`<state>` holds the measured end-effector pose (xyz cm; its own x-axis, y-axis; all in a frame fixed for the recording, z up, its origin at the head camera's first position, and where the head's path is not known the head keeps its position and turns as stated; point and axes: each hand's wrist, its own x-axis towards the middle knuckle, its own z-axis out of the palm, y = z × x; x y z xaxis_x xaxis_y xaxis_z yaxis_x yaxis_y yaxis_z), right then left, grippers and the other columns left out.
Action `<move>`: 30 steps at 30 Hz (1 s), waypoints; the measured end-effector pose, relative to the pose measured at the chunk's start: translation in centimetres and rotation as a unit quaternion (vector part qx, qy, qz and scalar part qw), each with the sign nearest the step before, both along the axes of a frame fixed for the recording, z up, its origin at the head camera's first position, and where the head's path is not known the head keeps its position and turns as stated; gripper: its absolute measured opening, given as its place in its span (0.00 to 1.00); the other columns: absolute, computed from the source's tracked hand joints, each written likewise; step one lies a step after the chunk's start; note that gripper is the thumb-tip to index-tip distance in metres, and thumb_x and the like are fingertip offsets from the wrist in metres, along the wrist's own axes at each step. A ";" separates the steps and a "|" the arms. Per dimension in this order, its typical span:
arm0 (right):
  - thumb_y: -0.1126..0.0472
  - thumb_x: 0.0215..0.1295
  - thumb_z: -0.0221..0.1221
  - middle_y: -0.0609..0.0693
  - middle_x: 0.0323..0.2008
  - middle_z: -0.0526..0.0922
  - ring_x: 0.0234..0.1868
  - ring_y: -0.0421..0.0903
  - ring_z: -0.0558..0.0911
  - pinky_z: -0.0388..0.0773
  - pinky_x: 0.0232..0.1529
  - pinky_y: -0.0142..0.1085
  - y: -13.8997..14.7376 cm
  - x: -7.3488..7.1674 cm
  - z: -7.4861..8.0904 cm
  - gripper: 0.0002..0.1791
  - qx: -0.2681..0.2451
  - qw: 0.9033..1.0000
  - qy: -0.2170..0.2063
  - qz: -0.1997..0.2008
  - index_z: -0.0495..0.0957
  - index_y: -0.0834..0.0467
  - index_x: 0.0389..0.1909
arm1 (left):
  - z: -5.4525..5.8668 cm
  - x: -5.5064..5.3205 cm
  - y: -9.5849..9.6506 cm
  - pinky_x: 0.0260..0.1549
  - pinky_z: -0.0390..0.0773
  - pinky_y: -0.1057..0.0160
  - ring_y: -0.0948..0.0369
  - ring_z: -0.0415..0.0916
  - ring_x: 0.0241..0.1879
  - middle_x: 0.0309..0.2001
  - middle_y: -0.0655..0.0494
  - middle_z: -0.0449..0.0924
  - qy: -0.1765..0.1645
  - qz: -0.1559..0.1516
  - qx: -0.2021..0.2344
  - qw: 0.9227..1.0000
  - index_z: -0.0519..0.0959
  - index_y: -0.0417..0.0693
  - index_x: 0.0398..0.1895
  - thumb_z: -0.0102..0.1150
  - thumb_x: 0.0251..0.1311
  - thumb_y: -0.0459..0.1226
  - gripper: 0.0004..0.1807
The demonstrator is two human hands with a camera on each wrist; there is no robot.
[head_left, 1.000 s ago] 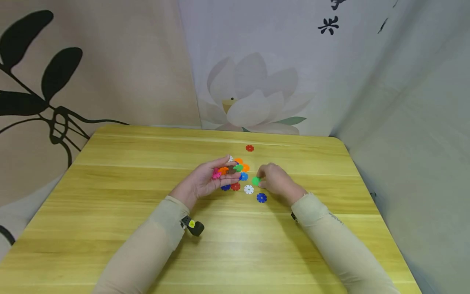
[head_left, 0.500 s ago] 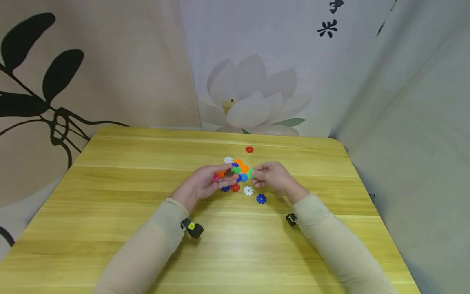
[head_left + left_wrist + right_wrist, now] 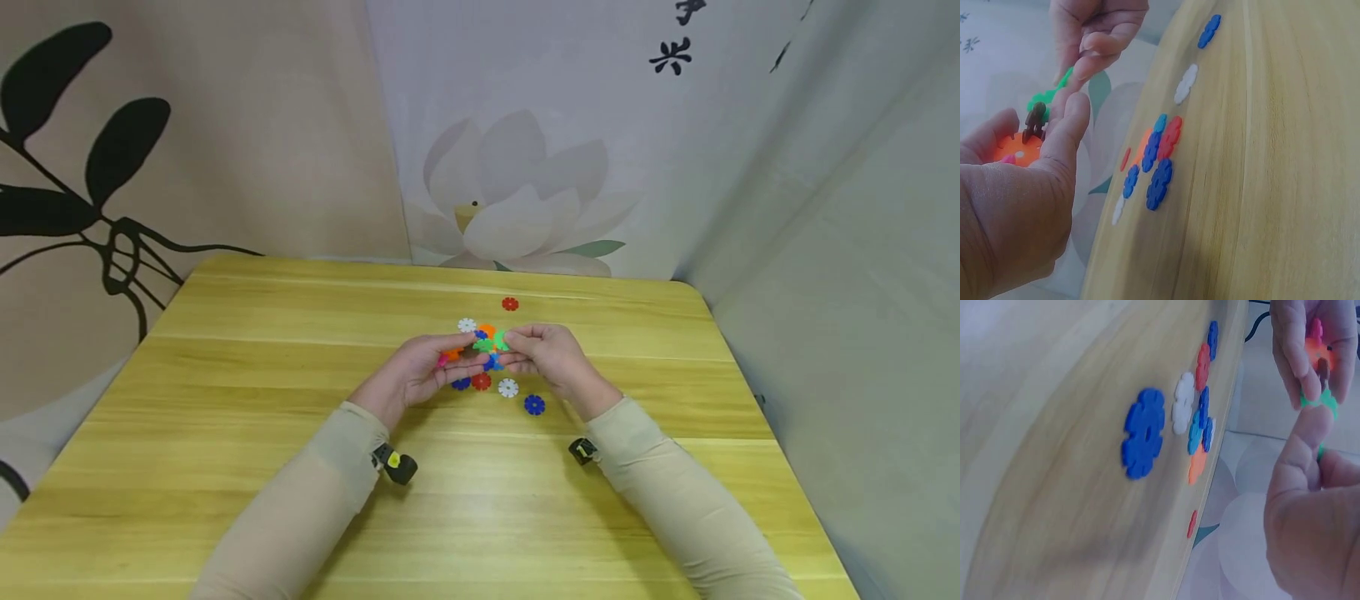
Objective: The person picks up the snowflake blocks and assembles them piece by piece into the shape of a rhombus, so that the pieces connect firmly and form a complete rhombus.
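Note:
My left hand [image 3: 420, 371] holds a short chain of interlocking snowflake discs above the table. In the right wrist view the chain runs from a pink disc [image 3: 1316, 330] through an orange disc [image 3: 1319, 353] and a brown disc [image 3: 1324, 370] to a green disc [image 3: 1330, 403]. Between thumb and fingers my right hand [image 3: 557, 362] pinches another green disc [image 3: 501, 340], close against the chain's green end. Whether the two green discs are slotted together is hard to tell. Fingers cover part of both.
Loose discs lie on the wooden table [image 3: 480, 517] under and around the hands. Among them are a white disc [image 3: 508, 387], a blue disc [image 3: 535, 405], a red disc [image 3: 482, 381] and, farther back, another red disc [image 3: 510, 304]. A printed curtain [image 3: 525, 192] stands behind the table.
The right hand has lifted its green disc off to the left and up to the chain's green end. The left hand has stayed nearly in place, still holding the chain.

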<state>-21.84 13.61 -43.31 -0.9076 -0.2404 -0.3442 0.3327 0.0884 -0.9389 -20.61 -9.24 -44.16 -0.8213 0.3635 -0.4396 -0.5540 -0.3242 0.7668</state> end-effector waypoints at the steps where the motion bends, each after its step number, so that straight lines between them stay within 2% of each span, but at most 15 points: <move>1: 0.60 0.81 0.60 0.54 0.37 0.90 0.36 0.43 0.91 0.92 0.42 0.33 -0.1 0.0 0.0 0.19 0.000 1.000 0.001 -0.001 0.77 0.70 0.62 | 0.0 0.0 0.0 0.58 0.88 0.57 0.55 0.91 0.51 0.54 0.45 0.86 0.000 0.001 -0.001 1.000 0.74 0.34 0.71 0.61 0.78 0.36 0.24; 7: 0.59 0.81 0.61 0.52 0.35 0.90 0.35 0.42 0.91 0.92 0.40 0.32 -0.7 0.4 0.0 0.18 0.006 1.000 0.000 -0.018 0.78 0.69 0.60 | 0.0 0.1 0.3 0.57 0.89 0.59 0.58 0.92 0.47 0.53 0.45 0.87 0.003 0.016 -0.013 1.000 0.77 0.34 0.67 0.63 0.76 0.36 0.22; 11: 0.58 0.78 0.64 0.49 0.33 0.88 0.33 0.41 0.87 0.90 0.36 0.31 -0.9 0.6 -0.1 0.15 0.018 0.999 -0.005 -0.034 0.82 0.66 0.55 | 0.0 0.1 0.5 0.55 0.90 0.60 0.58 0.92 0.46 0.47 0.48 0.90 0.014 0.030 -0.033 0.999 0.76 0.31 0.68 0.66 0.73 0.35 0.25; 15: 0.58 0.78 0.64 0.48 0.32 0.86 0.31 0.40 0.84 0.88 0.35 0.31 -1.1 0.8 -0.2 0.13 0.021 0.999 -0.001 -0.045 0.83 0.65 0.52 | 0.0 0.2 0.6 0.55 0.90 0.61 0.56 0.92 0.49 0.43 0.50 0.92 0.030 0.032 -0.058 0.997 0.77 0.30 0.66 0.69 0.71 0.35 0.25; 21: 0.60 0.76 0.66 0.55 0.35 0.89 0.30 0.40 0.84 0.88 0.35 0.31 -1.4 0.9 -0.4 0.12 0.020 0.998 0.018 -0.057 0.84 0.65 0.51 | -0.1 0.1 0.7 0.52 0.90 0.62 0.55 0.92 0.49 0.41 0.49 0.93 0.036 0.039 -0.075 0.996 0.82 0.32 0.61 0.68 0.72 0.36 0.21; 23: 0.61 0.76 0.66 0.56 0.35 0.89 0.30 0.41 0.85 0.89 0.35 0.31 -1.4 0.9 -0.5 0.11 0.014 0.998 0.022 -0.060 0.84 0.65 0.50 | -0.1 0.1 0.7 0.51 0.91 0.63 0.54 0.92 0.50 0.40 0.49 0.93 0.036 0.043 -0.074 0.996 0.82 0.32 0.60 0.69 0.72 0.36 0.20; 27: 0.61 0.77 0.65 0.51 0.32 0.88 0.31 0.40 0.85 0.87 0.34 0.29 -1.7 1.2 -0.9 0.12 -0.014 0.997 0.026 -0.066 0.83 0.66 0.51 | -0.1 0.2 0.7 0.51 0.91 0.62 0.49 0.89 0.57 0.41 0.50 0.93 0.042 0.048 -0.076 0.995 0.85 0.34 0.56 0.69 0.71 0.36 0.16; 30: 0.63 0.77 0.65 0.48 0.30 0.87 0.30 0.39 0.84 0.86 0.33 0.27 -2.0 1.4 -1.1 0.12 -0.037 0.996 0.025 -0.077 0.82 0.67 0.52 | -0.1 0.2 0.7 0.51 0.90 0.62 0.49 0.89 0.57 0.41 0.50 0.93 0.048 0.049 -0.074 0.995 0.85 0.35 0.56 0.70 0.71 0.36 0.16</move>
<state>-20.43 11.58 -44.46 -0.9515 -0.1197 -0.2834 0.2888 -0.0298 -0.9569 -20.44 -8.50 -44.28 -0.8910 0.2161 -0.3993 -0.4461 -0.2532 0.8584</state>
